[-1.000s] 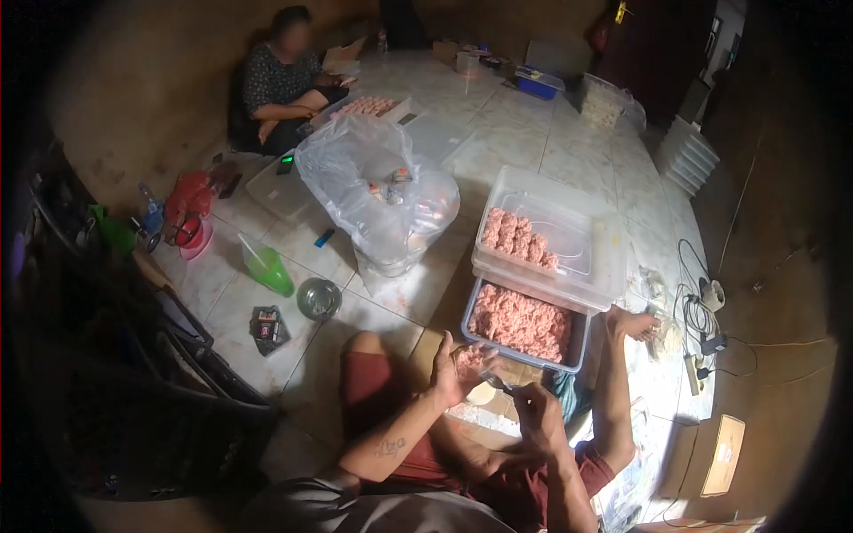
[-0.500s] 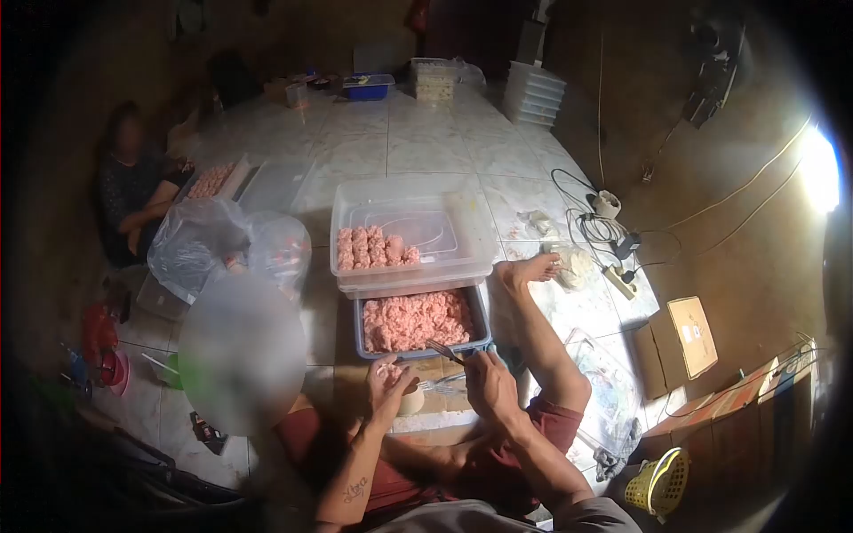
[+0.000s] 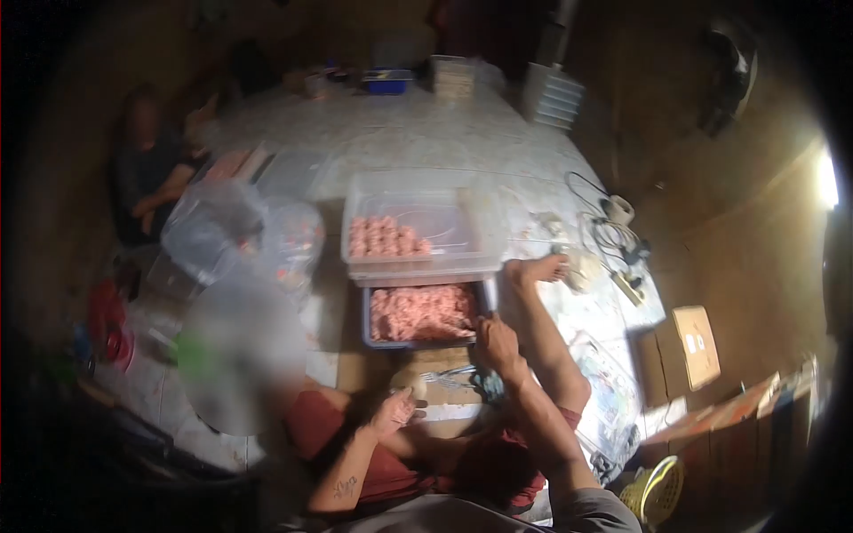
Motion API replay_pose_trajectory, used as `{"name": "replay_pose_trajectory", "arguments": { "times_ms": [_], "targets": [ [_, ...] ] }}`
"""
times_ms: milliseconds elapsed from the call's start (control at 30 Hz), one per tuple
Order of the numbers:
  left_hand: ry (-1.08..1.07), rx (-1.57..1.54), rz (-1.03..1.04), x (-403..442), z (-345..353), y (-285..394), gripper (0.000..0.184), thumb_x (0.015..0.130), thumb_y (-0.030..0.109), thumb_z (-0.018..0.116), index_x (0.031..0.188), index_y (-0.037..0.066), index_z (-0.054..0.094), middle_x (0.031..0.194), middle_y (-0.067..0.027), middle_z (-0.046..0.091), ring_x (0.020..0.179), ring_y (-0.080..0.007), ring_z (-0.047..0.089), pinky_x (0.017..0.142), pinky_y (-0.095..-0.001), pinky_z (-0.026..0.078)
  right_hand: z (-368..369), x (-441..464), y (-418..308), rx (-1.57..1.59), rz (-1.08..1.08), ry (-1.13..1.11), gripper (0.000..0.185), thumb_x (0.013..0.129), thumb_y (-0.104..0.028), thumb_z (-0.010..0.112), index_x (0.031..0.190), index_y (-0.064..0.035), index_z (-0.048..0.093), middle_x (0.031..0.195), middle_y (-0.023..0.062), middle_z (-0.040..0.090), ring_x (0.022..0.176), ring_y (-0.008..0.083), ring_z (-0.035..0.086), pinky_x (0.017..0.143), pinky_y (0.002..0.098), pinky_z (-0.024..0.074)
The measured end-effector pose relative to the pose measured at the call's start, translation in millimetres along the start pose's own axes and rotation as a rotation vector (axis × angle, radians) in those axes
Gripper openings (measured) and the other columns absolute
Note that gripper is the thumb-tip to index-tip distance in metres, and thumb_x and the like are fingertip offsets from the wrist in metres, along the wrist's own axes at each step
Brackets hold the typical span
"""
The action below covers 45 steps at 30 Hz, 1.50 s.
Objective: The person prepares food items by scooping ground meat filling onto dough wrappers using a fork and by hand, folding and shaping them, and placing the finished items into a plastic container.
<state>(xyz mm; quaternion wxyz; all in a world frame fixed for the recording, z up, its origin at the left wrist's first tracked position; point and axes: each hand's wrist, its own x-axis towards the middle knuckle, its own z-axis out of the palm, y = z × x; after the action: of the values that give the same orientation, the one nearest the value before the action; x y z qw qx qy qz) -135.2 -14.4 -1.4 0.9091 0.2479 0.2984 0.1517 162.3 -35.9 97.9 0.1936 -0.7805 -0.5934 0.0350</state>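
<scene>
My right hand (image 3: 498, 345) grips a slim metal utensil whose dark end (image 3: 471, 327) reaches the right side of the pink minced meat (image 3: 418, 311); blur hides its exact kind. The meat fills a dark blue-grey tub (image 3: 366, 330). Low over my lap, my left hand (image 3: 394, 414) has curled fingers close against a pale round object (image 3: 409, 383); what lies inside the fingers is hidden. Behind the tub stands a clear plastic container (image 3: 444, 213) with rows of shaped meat pieces (image 3: 384, 237) along its left front.
Metal forks (image 3: 444, 377) and a bluish cloth (image 3: 488, 385) lie on cardboard before me. Plastic bags (image 3: 218, 226) sit at left, near another person (image 3: 151, 178) by a tray. Cables (image 3: 613, 240), a cardboard box (image 3: 693, 346) and a yellow basket (image 3: 653, 493) are at right.
My right hand has moved forward, bringing the utensil to the meat. The left hand has lowered and turned toward my lap; the pink lump it held no longer shows. The view has shifted slightly.
</scene>
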Motion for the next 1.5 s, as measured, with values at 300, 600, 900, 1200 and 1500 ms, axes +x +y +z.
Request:
{"name": "replay_pose_trajectory", "arguments": {
  "times_ms": [300, 600, 900, 1200, 1500],
  "targets": [
    [0.146, -0.11, 0.161, -12.0, 18.5, 0.0, 0.027, 0.096, 0.037, 0.067, 0.098, 0.011, 0.063, 0.076, 0.0002, 0.061, 0.065, -0.0125, 0.058, 0.055, -0.0246, 0.049, 12.1, 69.5, -48.3, -0.259, -0.337, 0.033, 0.021, 0.092, -0.017, 0.055, 0.101, -0.005, 0.07, 0.113, 0.0235, 0.064, 0.109, 0.0363, 0.064, 0.081, 0.0524, 0.0548],
    [-0.093, -0.222, -0.066, 65.9, -93.6, -55.5, 0.048, 0.095, 0.042, 0.066, 0.128, 0.009, 0.059, 0.113, -0.0083, 0.066, 0.088, -0.0225, 0.067, 0.079, -0.0427, 0.059, -209.7, 85.1, -221.4, -0.034, -0.394, 0.624, 0.04, 0.087, -0.025, 0.077, 0.119, -0.0096, 0.059, 0.103, 0.0185, 0.066, 0.088, 0.028, 0.062, 0.096, 0.0484, 0.0342],
    [0.026, -0.111, 0.054, 25.9, -40.8, -33.9, 0.052, 0.092, 0.045, 0.069, 0.128, 0.01, 0.056, 0.11, -0.0117, 0.068, 0.085, -0.0262, 0.066, 0.07, -0.039, 0.053, -231.0, 75.8, -243.1, -0.113, -0.519, 0.912, 0.044, 0.086, -0.024, 0.077, 0.124, -0.0087, 0.061, 0.123, 0.0117, 0.058, 0.104, 0.0166, 0.054, 0.088, 0.0406, 0.0359],
    [0.126, -0.05, 0.072, 16.8, -31.4, -24.0, 0.05, 0.095, 0.044, 0.067, 0.129, 0.009, 0.055, 0.107, -0.0128, 0.068, 0.09, -0.0266, 0.066, 0.079, -0.0418, 0.056, -204.3, 90.8, -121.4, 0.11, -0.047, 0.34, 0.054, 0.086, -0.029, 0.078, 0.127, -0.0028, 0.056, 0.092, 0.0189, 0.072, 0.086, 0.036, 0.069, 0.074, 0.045, 0.0524],
    [0.119, -0.117, -0.018, 22.4, -16.2, -12.5, 0.037, 0.095, 0.036, 0.065, 0.119, 0.008, 0.062, 0.093, -0.0095, 0.067, 0.068, -0.0251, 0.065, 0.058, -0.0367, 0.053, -248.4, -1.0, -132.7, 0.355, 0.015, 0.608, 0.022, 0.088, -0.021, 0.076, 0.087, -0.0006, 0.068, 0.076, 0.0159, 0.069, 0.068, 0.0297, 0.067, 0.065, 0.0404, 0.0518]
  ]
}}
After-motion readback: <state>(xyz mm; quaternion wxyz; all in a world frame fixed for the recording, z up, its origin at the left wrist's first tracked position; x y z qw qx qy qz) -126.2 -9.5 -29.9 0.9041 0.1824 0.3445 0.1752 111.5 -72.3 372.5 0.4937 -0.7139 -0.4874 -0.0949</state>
